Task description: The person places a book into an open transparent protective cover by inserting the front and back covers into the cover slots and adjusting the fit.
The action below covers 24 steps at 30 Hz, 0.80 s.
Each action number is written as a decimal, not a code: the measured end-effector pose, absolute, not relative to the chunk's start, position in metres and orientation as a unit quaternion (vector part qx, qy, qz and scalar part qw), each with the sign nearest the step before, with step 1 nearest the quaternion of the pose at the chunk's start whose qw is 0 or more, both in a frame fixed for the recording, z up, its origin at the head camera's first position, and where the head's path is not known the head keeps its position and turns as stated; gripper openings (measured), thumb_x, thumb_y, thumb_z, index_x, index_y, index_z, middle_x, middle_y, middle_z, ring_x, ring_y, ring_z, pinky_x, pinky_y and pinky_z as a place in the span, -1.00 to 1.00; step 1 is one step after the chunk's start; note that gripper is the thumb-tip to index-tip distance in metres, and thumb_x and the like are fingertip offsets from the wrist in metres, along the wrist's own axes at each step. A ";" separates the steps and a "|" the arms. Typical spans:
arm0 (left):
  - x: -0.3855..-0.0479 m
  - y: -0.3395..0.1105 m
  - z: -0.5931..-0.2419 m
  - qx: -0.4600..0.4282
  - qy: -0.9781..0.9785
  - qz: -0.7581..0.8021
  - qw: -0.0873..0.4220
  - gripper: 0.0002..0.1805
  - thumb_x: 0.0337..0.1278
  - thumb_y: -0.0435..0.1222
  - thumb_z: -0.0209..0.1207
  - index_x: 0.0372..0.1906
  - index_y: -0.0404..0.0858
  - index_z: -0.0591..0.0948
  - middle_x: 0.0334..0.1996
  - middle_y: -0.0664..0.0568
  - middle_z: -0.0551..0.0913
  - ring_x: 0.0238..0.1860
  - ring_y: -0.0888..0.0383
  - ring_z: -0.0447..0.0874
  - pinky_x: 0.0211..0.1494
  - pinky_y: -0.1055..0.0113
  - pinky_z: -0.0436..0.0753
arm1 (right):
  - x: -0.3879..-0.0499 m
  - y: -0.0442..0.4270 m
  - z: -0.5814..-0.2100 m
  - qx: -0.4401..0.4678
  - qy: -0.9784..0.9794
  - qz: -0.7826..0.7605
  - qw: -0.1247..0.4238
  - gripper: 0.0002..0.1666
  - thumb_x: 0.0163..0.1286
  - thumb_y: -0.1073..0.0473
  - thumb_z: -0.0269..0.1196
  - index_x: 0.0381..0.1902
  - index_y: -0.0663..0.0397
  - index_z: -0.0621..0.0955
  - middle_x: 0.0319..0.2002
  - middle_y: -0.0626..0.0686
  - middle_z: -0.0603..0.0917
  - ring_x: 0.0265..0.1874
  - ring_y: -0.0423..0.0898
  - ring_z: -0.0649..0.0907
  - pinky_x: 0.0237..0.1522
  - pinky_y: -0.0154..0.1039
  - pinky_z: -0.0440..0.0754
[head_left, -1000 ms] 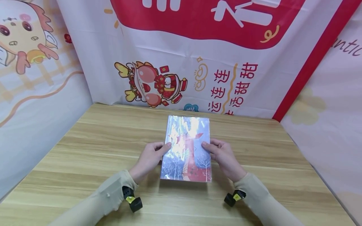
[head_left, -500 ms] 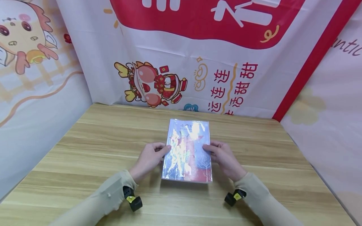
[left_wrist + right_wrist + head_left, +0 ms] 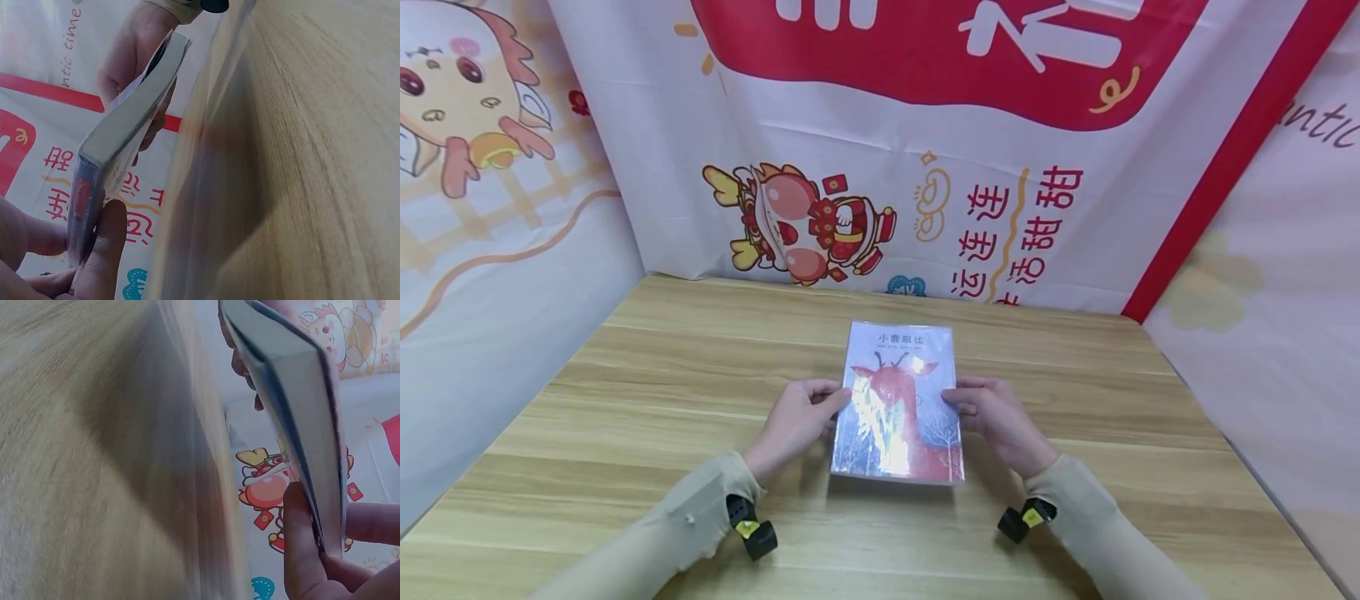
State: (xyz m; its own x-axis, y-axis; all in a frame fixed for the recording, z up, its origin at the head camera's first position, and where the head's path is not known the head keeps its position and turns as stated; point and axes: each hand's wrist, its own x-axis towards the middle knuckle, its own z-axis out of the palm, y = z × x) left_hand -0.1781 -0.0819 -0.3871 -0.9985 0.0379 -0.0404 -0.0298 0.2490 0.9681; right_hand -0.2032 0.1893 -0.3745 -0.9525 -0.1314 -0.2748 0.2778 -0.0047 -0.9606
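Observation:
A book (image 3: 897, 408) in a glossy clear cover, with a red deer on blue, is held above the table, its shadow falling below. At its left edge my left hand (image 3: 797, 425) pinches it, thumb on the front and fingers behind. Opposite, my right hand (image 3: 1000, 421) grips the right edge in the same way. From the left wrist, the pale page block of the book (image 3: 128, 112) shows between thumb and fingers, apart from the wood. The right wrist view shows the page edges of the book (image 3: 309, 419) too, with fingers (image 3: 300, 537) on the near cover.
The wood-grain table (image 3: 662, 400) spreads around both hands. A printed white and red cloth (image 3: 880, 167) hangs along its back edge, and more printed cloths stand at the left and right. Each wrist wears a small black camera (image 3: 760, 540).
The book has tipped and its top edge sits slightly lower in the head view. Glare has shifted down the cover, so the title and deer's head show. Both hands keep their grip.

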 end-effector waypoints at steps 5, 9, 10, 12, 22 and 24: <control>-0.179 -0.083 -0.389 0.008 0.804 0.594 0.027 -0.74 0.30 -0.28 0.21 -0.03 -0.37 0.68 -0.38 -0.02 0.68 -0.45 0.10 0.62 -0.31 0.17 0.68 | -0.203 0.190 -0.377 0.056 0.698 -0.699 0.143 -0.54 0.28 0.33 0.32 0.13 0.38 0.57 -0.08 0.24 0.69 -0.15 0.06 0.70 -0.07 -0.10 0.67; -0.179 -0.083 -0.390 0.014 0.814 0.580 0.029 -0.74 0.31 -0.28 0.20 -0.04 -0.36 0.68 -0.43 -0.02 0.64 -0.46 0.05 0.61 -0.35 0.15 0.67 | -0.203 0.191 -0.378 0.063 0.707 -0.690 0.141 -0.55 0.27 0.31 0.34 0.11 0.35 0.58 -0.06 0.24 0.68 -0.12 0.07 0.69 -0.05 -0.10 0.66; -0.179 -0.083 -0.390 0.014 0.815 0.578 0.030 -0.75 0.30 -0.28 0.20 -0.05 -0.36 0.68 -0.44 -0.03 0.64 -0.46 0.04 0.61 -0.36 0.15 0.67 | -0.203 0.191 -0.378 0.064 0.710 -0.687 0.140 -0.55 0.27 0.31 0.34 0.11 0.35 0.59 -0.05 0.24 0.68 -0.11 0.08 0.69 -0.05 -0.10 0.66; -0.179 -0.084 -0.390 0.016 0.818 0.575 0.029 -0.77 0.29 -0.29 0.21 -0.08 -0.35 0.69 -0.46 -0.03 0.63 -0.47 0.02 0.61 -0.37 0.13 0.67 | -0.203 0.191 -0.378 0.068 0.714 -0.683 0.139 -0.55 0.27 0.31 0.35 0.11 0.33 0.59 -0.04 0.23 0.67 -0.09 0.08 0.69 -0.05 -0.10 0.66; -0.179 -0.084 -0.392 0.018 0.816 0.577 0.039 -0.76 0.28 -0.32 0.22 -0.05 -0.38 0.69 -0.47 -0.03 0.65 -0.50 0.05 0.63 -0.38 0.19 0.70 | -0.203 0.191 -0.381 0.065 0.713 -0.684 0.137 -0.55 0.23 0.35 0.36 0.09 0.37 0.60 -0.10 0.26 0.69 -0.16 0.12 0.70 -0.06 -0.05 0.67; -0.179 -0.083 -0.392 0.021 0.816 0.575 0.042 -0.77 0.28 -0.33 0.21 -0.05 -0.38 0.69 -0.46 -0.03 0.66 -0.50 0.06 0.63 -0.38 0.21 0.70 | -0.203 0.191 -0.382 0.066 0.710 -0.687 0.138 -0.54 0.24 0.37 0.34 0.10 0.40 0.57 -0.09 0.27 0.68 -0.15 0.12 0.70 -0.06 -0.06 0.67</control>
